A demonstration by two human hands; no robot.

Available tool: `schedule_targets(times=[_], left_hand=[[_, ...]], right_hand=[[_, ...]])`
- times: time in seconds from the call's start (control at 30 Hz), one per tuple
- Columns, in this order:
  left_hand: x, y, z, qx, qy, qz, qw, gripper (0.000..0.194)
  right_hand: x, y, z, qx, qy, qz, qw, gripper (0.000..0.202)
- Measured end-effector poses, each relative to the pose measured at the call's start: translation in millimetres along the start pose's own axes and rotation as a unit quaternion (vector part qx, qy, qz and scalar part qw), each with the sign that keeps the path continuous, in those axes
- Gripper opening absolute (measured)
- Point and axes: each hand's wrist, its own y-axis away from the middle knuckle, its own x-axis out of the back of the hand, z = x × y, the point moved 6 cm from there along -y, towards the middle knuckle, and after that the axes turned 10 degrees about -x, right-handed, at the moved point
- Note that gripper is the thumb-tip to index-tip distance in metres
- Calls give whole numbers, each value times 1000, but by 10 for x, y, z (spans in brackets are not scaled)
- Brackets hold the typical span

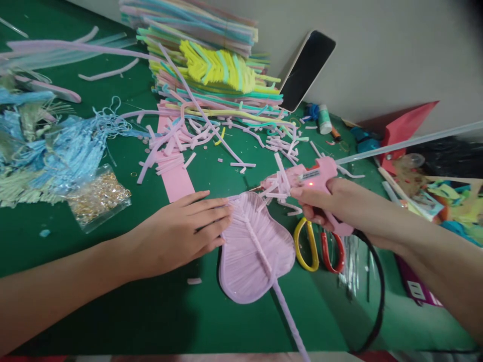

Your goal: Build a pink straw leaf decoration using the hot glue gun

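A pink hot glue gun [320, 176] with a lit red light and a long clear glue stick out of its back is gripped in my right hand [335, 198]. Its nozzle points left, close to the top edge of a lilac fan [241, 266] made of pipe cleaners. My left hand [184, 231] lies with fingers stretched out, fingertips on the fan's upper left edge. The fan's wrapped handle [289, 314] runs down toward the table's front edge. Lilac pipe-cleaner offcuts [277, 183] lie around the nozzle and partly hide it.
Scissors [307, 246] with yellow and red handles lie right of the fan, near the glue gun's black cord [379, 301]. Bundled pipe cleaners [222, 70] and a leaning phone [309, 70] stand behind. Blue tassels [71, 151] and a bag of gold findings [100, 198] lie left.
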Motion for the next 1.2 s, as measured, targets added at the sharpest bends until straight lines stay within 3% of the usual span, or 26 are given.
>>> schedule_targets(times=[0.07, 0.43, 1.2], left_hand=[[-11, 0, -2, 1, -1, -2, 1000, 33], [4, 1, -3, -1, 2, 3, 1000, 33], [-23, 18, 8, -1, -10, -4, 1000, 31]], right_hand=[[-29, -8, 20, -26, -18, -17, 999, 43], [8, 18, 25, -56, 28, 15, 998, 47], [40, 37, 31, -24, 23, 9, 999, 47]])
